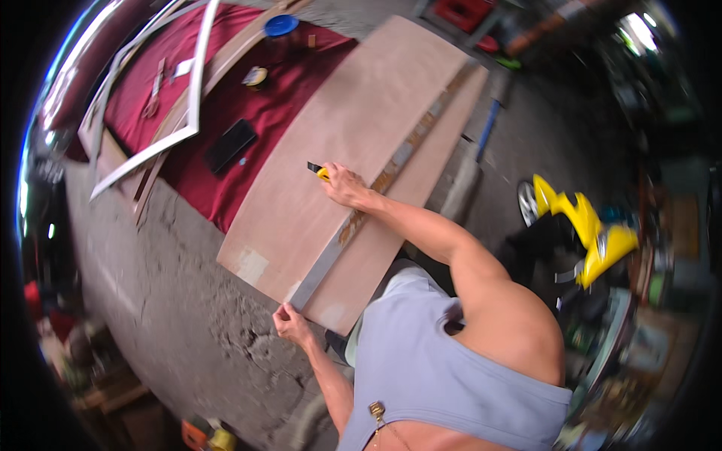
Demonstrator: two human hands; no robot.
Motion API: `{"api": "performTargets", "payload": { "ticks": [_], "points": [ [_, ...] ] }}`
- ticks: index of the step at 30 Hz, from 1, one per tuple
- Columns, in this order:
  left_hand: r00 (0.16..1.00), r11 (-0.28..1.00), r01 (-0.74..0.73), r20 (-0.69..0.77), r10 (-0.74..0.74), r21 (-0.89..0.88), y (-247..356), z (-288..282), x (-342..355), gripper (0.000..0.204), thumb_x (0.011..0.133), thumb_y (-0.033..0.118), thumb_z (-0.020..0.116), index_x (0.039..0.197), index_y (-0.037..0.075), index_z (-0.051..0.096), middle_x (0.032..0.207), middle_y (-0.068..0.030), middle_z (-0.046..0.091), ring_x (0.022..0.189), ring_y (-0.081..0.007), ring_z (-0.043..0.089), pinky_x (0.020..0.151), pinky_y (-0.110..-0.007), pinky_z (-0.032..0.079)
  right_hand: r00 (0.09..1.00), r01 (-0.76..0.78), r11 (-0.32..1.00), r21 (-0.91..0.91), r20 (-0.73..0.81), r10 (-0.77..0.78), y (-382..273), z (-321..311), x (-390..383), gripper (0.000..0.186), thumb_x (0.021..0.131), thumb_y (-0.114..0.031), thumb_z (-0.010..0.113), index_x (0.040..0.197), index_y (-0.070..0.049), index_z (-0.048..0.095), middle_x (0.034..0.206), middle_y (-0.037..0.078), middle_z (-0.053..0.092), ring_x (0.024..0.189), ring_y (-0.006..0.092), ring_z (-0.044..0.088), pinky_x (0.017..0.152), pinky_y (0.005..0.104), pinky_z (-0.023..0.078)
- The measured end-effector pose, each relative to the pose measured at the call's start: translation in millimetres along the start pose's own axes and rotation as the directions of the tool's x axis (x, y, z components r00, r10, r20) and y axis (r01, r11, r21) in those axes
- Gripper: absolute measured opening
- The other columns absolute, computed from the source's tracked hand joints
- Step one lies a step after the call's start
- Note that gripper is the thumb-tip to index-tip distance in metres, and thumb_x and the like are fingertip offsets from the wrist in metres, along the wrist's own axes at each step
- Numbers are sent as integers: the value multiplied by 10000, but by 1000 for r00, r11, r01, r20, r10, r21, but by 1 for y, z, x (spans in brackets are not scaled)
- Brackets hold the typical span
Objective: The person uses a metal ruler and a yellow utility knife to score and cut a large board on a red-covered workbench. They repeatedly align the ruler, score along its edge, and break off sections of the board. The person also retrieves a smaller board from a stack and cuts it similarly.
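My right hand (344, 185) is closed around a yellow utility knife (323, 174), its dark blade pointing to the far left over a large thin wooden board (323, 128). Along the board runs a long grey strip (320, 267), worn to brown patches further up; my right wrist passes above it. At the board's near left end, my left hand (292, 325) is pinched closed at the strip's end. The exact grip of these fingertips is hard to make out. A pale rectangular patch (249, 264) marks the board's left corner.
A dark red cloth (286, 113) beyond the board carries a black phone (231, 146), scissors (155, 89), a small tub (256, 77) and a blue-lidded container (281, 26). A white frame (197, 83) lies at the far left. A yellow ride-on vehicle (587, 229) stands right.
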State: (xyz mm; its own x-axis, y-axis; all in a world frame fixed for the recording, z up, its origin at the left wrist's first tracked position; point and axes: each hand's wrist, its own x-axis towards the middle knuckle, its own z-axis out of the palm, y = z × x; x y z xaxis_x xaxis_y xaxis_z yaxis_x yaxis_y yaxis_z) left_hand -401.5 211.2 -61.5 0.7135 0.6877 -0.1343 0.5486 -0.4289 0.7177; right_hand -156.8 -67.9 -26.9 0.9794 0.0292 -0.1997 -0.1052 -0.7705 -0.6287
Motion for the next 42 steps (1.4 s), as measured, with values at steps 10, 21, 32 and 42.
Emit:
{"api": "performTargets", "payload": {
  "ticks": [10,21,32,42],
  "points": [
    [762,933,77,624,173,-353,-13,-47,7,260,795,99,761,977,-3,607,772,-74,658,693,-149,619,640,-293,517,899,-300,954,-29,-342,272,-3,69,12,549,823,-192,670,1281,-5,430,1283,242,477,1201,429,447,1025,509,385],
    [540,940,-11,789,293,-342,-20,-81,97,252,821,177,772,912,-13,633,766,-59,668,675,-94,610,641,-248,509,835,-416,909,-19,-405,373,7,87,17,589,798,-230,680,1291,-2,452,1296,226,494,1228,408,439,1067,487,337],
    [479,869,-391,739,474,-304,97,-55,316,203,880,191,716,949,8,663,790,-50,680,752,-103,611,704,-276,495,757,-370,929,-5,-582,298,-15,93,3,440,861,-150,630,1242,-5,466,1157,241,536,1123,399,487,981,497,357],
    [-70,348,-742,582,810,-573,316,175,373,155,866,200,678,885,47,678,795,-136,658,761,-296,652,677,-374,509,490,-399,545,738,-330,807,-113,57,16,270,979,-257,494,1023,9,476,627,176,584,535,332,607,531,449,476]
  ]
}}
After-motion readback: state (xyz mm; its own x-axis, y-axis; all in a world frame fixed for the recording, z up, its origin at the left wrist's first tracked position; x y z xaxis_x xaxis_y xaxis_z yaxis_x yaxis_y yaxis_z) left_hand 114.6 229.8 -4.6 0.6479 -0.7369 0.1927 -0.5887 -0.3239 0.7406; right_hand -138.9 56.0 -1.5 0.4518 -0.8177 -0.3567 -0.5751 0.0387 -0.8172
